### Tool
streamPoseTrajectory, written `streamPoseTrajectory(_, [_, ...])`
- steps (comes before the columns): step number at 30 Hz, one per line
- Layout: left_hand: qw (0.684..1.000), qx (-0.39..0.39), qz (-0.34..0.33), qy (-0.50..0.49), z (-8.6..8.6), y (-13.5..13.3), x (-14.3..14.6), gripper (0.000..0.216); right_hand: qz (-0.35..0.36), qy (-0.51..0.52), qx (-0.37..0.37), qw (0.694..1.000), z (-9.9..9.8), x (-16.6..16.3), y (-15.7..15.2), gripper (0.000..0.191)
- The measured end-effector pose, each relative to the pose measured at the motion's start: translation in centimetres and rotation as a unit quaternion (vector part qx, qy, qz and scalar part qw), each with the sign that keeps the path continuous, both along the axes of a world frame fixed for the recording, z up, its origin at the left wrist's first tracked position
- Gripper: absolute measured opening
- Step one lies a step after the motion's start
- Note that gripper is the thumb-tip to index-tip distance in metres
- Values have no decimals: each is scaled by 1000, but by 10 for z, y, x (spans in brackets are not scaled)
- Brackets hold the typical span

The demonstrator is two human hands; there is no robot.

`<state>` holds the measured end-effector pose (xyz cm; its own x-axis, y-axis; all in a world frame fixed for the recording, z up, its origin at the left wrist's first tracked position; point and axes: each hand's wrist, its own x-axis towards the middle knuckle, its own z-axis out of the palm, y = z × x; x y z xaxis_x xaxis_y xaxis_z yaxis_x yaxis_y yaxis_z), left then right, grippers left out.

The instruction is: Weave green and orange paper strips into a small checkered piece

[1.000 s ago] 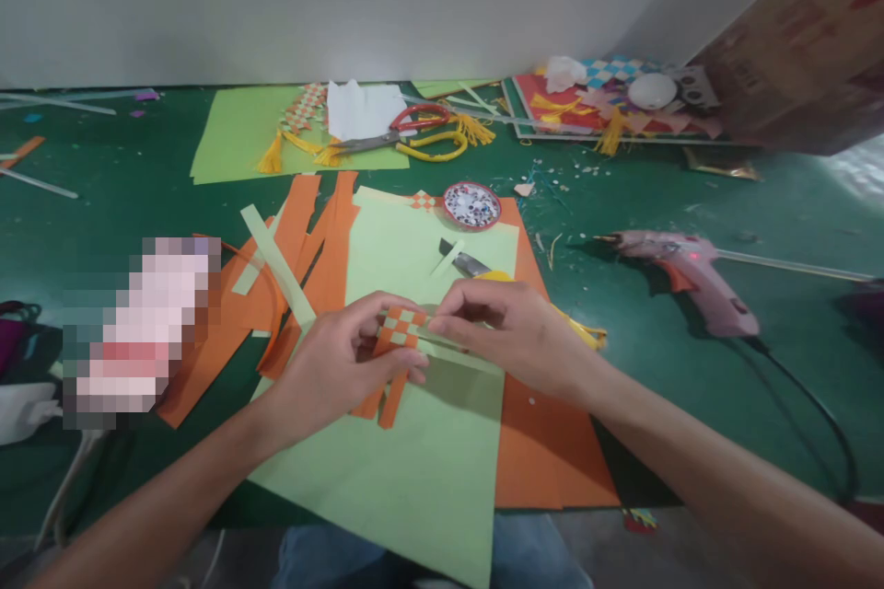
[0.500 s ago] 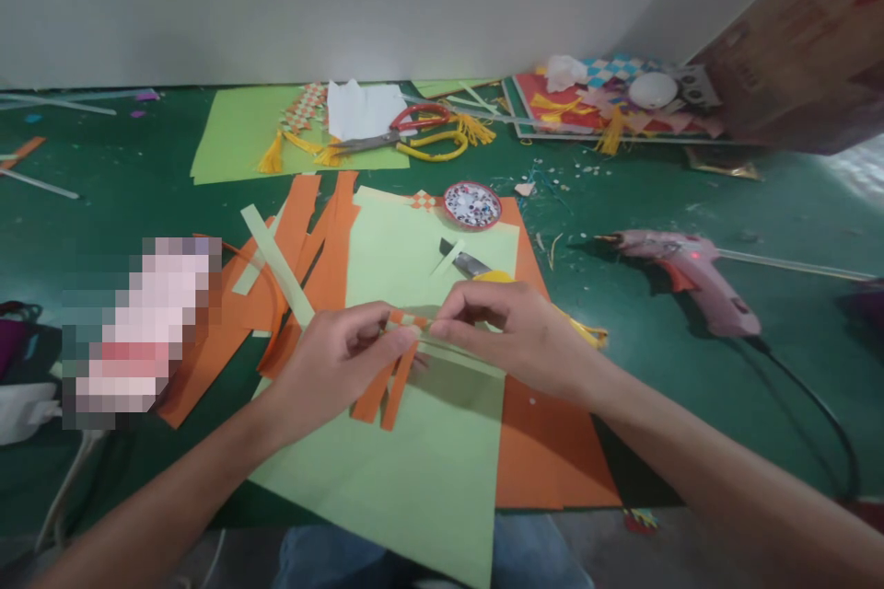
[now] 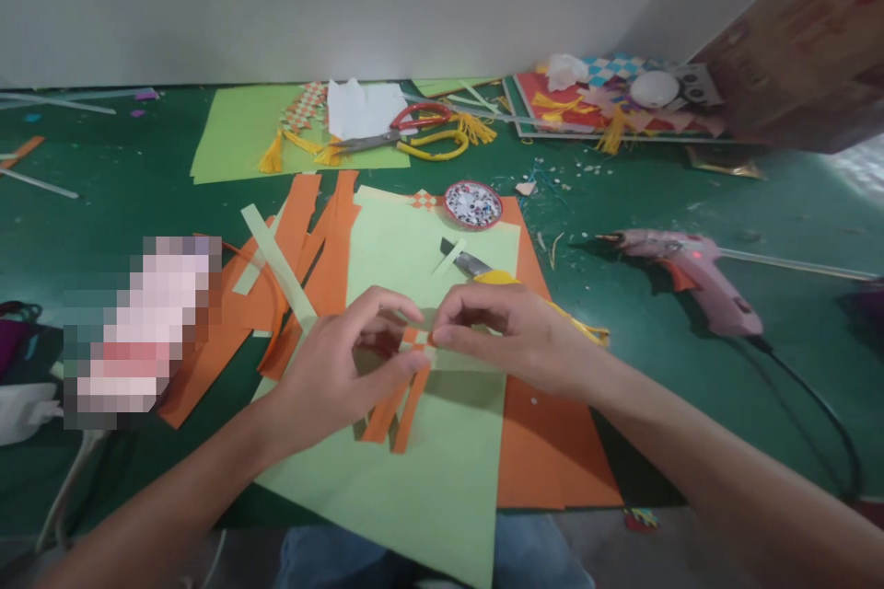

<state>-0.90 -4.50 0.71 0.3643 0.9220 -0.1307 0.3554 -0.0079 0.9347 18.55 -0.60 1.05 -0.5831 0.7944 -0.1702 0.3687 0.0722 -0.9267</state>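
Note:
Between my two hands is a small woven piece of orange and pale green paper strips (image 3: 416, 340), with two orange tails hanging toward me. My right hand (image 3: 507, 327) pinches its right edge between thumb and fingertips. My left hand (image 3: 338, 359) is open around the left side, index finger raised apart from the thumb, and the thumb tip is at the lower edge of the weave. Its other fingers are partly hidden behind. Below the hands lies a pale green sheet (image 3: 428, 469). A yellow-handled utility knife (image 3: 473, 265) rests just beyond my right hand.
Orange strips (image 3: 304, 221) and the blurred-out pink-white object (image 3: 148, 322) lie on the left. A pink glue gun (image 3: 691, 271) with a cord is on the right. Beyond my hands are a dish of small googly eyes (image 3: 472, 205) and scissors (image 3: 401, 140).
My left fingers have opened, with the index finger lifting off the woven piece. The piece has turned slightly, its orange tails shifting right and toward me. My right hand stays pinched on it.

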Motion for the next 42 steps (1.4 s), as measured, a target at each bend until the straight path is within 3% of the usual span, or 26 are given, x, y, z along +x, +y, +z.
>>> streamPoseTrajectory(26, [996, 81, 35, -7, 0, -1, -2, 9, 5, -4, 1, 1000, 1, 1, 0, 19])
streamPoseTrajectory(42, [999, -21, -46, -5, 1, 0, -2, 16, 23, -8, 14, 1000, -1, 1, -3, 17])
